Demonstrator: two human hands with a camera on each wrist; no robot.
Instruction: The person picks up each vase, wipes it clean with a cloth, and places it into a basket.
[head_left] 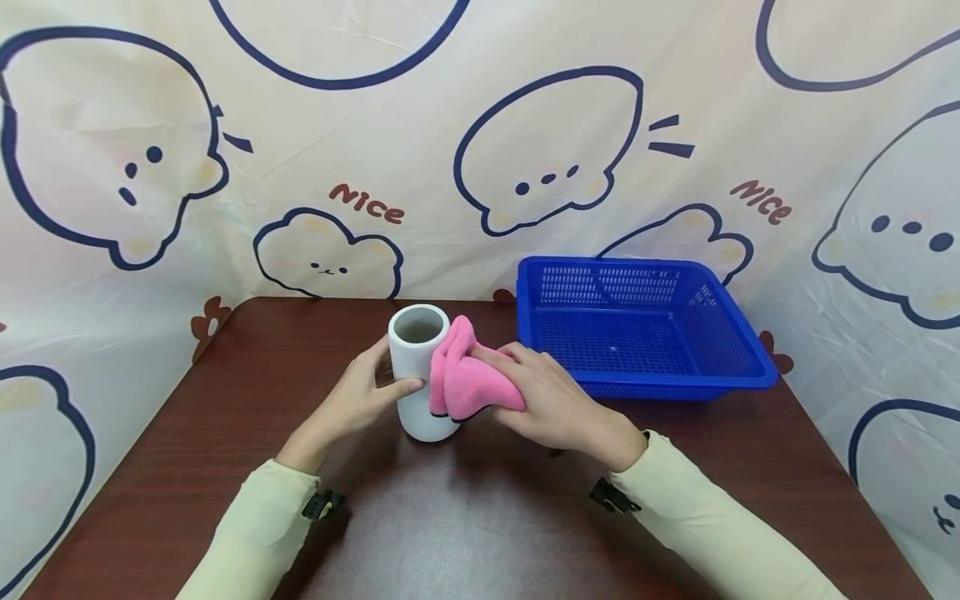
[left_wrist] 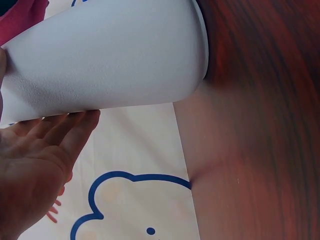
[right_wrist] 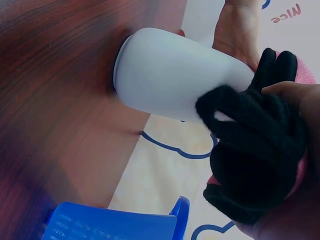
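Observation:
A white cylindrical vase stands upright on the brown table, its round mouth facing up. My left hand holds it from the left, thumb across the front and fingers behind. In the left wrist view, fingertips lie along the side of the vase. On the other side, my right hand grips a bunched pink cloth against the vase's upper right wall. The right wrist view shows black folds of the cloth overlapping the vase, and the right palm is hidden behind them.
To the right at the back sits a blue plastic basket with perforated walls. The wood-grain table meets a cartoon-printed fabric backdrop along its rear and sides. Dark straps circle both wrists.

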